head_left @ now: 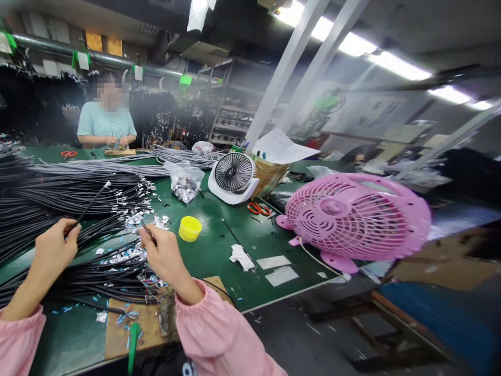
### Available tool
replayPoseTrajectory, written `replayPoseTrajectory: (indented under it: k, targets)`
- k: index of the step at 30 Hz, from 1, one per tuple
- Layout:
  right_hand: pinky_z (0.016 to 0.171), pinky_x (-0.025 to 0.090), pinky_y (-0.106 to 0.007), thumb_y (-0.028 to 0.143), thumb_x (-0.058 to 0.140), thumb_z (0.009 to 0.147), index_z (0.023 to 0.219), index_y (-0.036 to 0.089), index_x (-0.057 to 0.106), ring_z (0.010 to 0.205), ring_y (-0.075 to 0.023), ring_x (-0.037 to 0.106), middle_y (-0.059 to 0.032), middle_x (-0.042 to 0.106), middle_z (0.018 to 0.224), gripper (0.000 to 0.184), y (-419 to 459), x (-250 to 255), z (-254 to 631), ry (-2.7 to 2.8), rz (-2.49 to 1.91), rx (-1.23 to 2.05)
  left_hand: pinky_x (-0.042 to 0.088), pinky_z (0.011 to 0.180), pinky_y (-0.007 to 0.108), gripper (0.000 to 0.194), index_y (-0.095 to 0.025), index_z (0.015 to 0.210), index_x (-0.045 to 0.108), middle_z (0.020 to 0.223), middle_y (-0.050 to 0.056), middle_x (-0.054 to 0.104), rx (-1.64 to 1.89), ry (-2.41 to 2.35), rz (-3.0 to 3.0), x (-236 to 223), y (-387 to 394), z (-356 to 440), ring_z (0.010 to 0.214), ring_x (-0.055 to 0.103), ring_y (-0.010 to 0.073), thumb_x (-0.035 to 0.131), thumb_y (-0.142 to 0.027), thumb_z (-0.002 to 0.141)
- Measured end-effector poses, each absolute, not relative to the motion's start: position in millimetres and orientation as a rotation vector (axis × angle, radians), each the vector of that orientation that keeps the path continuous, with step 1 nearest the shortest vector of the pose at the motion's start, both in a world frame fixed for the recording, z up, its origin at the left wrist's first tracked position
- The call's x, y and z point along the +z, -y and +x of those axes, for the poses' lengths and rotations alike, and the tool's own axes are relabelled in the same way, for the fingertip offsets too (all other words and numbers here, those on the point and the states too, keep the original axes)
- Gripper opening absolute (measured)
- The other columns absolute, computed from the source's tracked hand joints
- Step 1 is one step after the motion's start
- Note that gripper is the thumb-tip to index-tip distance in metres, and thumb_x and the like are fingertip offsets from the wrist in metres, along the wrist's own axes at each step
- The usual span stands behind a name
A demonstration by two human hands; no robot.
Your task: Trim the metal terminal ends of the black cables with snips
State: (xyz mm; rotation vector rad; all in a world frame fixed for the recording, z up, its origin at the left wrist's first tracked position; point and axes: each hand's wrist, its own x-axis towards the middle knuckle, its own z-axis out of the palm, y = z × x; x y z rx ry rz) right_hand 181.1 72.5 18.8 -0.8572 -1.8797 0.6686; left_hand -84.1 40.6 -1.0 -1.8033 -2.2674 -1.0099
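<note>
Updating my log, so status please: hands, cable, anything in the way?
Left hand: holding black cable, white-tipped end raised. Right hand: pinching slim dark item. Cable bundles, white scraps clutter green table.

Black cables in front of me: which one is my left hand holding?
The single black cable angled up from your left hand, ending in a white tip; the other black cables lie bunched together.

Two pink-sleeved hands [57, 245], two fans [354, 219], two orange-handled scissors [259, 210], one yellow tub [190, 230]
</note>
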Motion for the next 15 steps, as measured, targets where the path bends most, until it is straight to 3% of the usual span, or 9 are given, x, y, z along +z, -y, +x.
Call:
replayPoseTrajectory:
  k: [4, 6, 9, 15]
  targets:
    - [0.069, 0.05, -0.026, 0.016, 0.067, 0.094, 0.083, 0.021, 0.074, 0.073, -0.0184, 0.067, -0.0028, 0.075, 0.079, 0.014, -70.4, 18.1, 178.5, 1.807, -0.842, 0.638, 0.064, 0.091, 0.045, 0.037, -0.019, 0.129, 0.067, 0.129, 0.007, 0.072, -1.104, 2.179, -2.007, 15.4, -49.8, -50.1, 0.108, 0.073, 0.0241, 0.07, -0.042, 0.1]
    - [0.07, 0.053, -0.027, 0.016, 0.071, 0.091, 0.089, 0.02, 0.078, 0.075, -0.0192, 0.068, -0.0039, 0.077, 0.083, 0.008, -70.2, 17.8, 178.0, 1.748, -0.825, 0.61, 0.064, 0.083, 0.04, 0.031, -0.019, 0.116, 0.07, 0.111, 0.004, 0.076, -1.175, 2.051, -2.114, 23.0, -54.2, -27.5, 0.092, 0.074, 0.019, 0.07, -0.045, 0.1]
    - [0.069, 0.055, -0.028, 0.016, 0.073, 0.089, 0.098, 0.021, 0.081, 0.074, -0.019, 0.068, -0.0035, 0.075, 0.083, 0.013, -70.6, 16.7, 178.9, 1.692, -0.807, 0.578, 0.062, 0.071, 0.03, 0.033, -0.025, 0.088, 0.074, 0.083, 0.0, 0.078, -1.322, 1.877, -2.152, 32.5, -53.0, -4.5, 0.074, 0.075, 0.0184, 0.064, -0.056, 0.09]
    - [0.07, 0.057, -0.028, 0.012, 0.072, 0.087, 0.105, 0.021, 0.081, 0.074, -0.0179, 0.068, -0.0031, 0.076, 0.086, 0.022, -65.2, 15.8, 179.2, 1.753, -0.763, 0.616, 0.06, 0.06, 0.026, 0.033, -0.029, 0.079, 0.075, 0.071, -0.003, 0.081, -1.487, 1.821, -2.007, 42.5, -27.1, 0.6, 0.058, 0.073, 0.0167, 0.06, -0.056, 0.087]
